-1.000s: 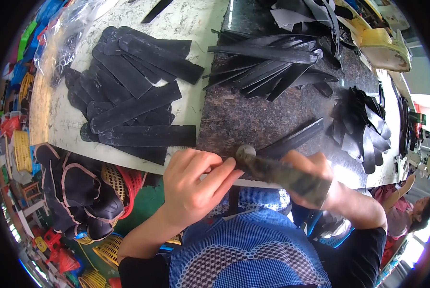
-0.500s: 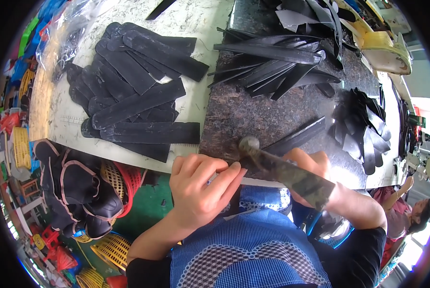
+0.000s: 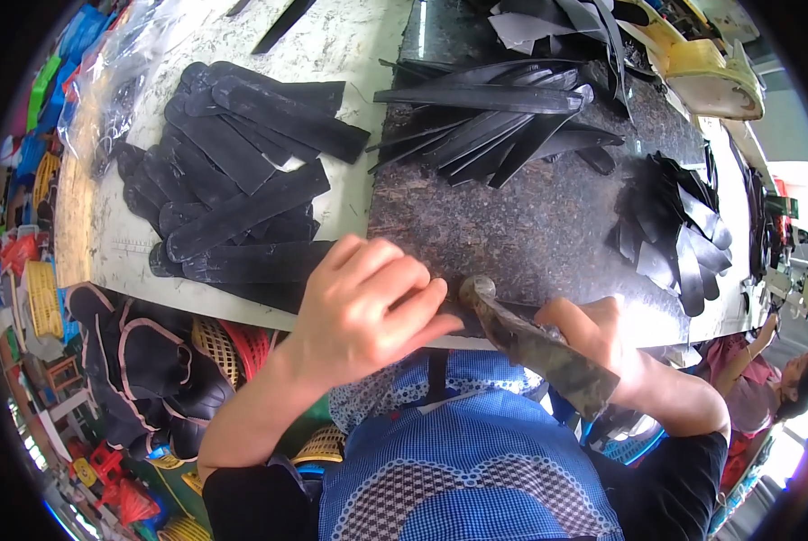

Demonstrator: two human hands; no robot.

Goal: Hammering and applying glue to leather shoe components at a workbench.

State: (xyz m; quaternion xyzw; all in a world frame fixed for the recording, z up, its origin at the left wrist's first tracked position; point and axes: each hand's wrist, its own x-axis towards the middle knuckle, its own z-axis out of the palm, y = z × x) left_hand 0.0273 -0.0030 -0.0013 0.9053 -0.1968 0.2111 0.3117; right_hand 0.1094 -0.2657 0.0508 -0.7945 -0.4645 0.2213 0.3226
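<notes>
My right hand is closed around the handle of a worn metal hammer. The hammer has a rounded face at one end and a broad flat peen at the other; most of its handle is hidden. Its round end hangs over the front edge of the dark stone slab. My left hand is just left of it, fingers curled and thumb pointing toward the hammer. What its fingers hold, if anything, is hidden. A dark strip lies along the front edge between my hands, partly behind the hammer.
Black rounded-end strips are piled on the white table. Narrower black strips lie at the back of the slab, with another bundle at right. Black padded pieces hang at lower left; a person is at far right.
My left hand has risen and moved left, now covering the ends of the lower piled strips. The hammer has tilted more steeply. The strip angled across the slab no longer shows there.
</notes>
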